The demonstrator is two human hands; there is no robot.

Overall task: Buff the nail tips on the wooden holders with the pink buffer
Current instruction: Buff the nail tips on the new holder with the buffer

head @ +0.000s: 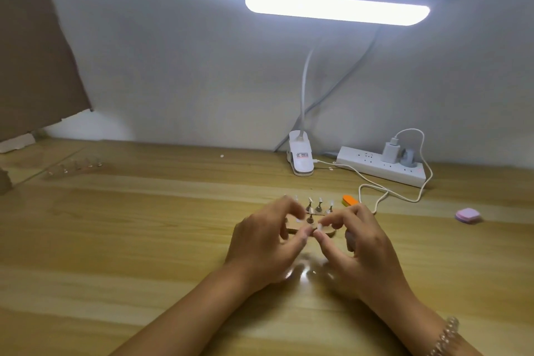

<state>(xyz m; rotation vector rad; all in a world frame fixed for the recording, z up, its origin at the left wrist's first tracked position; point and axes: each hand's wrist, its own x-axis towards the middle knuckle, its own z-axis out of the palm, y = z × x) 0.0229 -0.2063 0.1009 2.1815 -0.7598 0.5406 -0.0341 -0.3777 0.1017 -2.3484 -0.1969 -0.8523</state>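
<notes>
Beaded bracelet (446,335) circles the right wrist at the bottom edge. Both forearms reach over the wooden worktop (144,240). The left hand (268,240) curls its fingers, thumb and forefinger closing on the near wooden holder (297,228). The right hand (358,243) pinches a pale nail tip (319,228) between thumb and forefinger, though it is blurred. A second row of nail tips on metal stands (318,206) rises just behind. The pink buffer (468,215) lies untouched, well apart to the right; an orange file (349,200) sits beside the right hand. A clip lamp (300,156) and a power strip (381,166) stand by the wall.
</notes>
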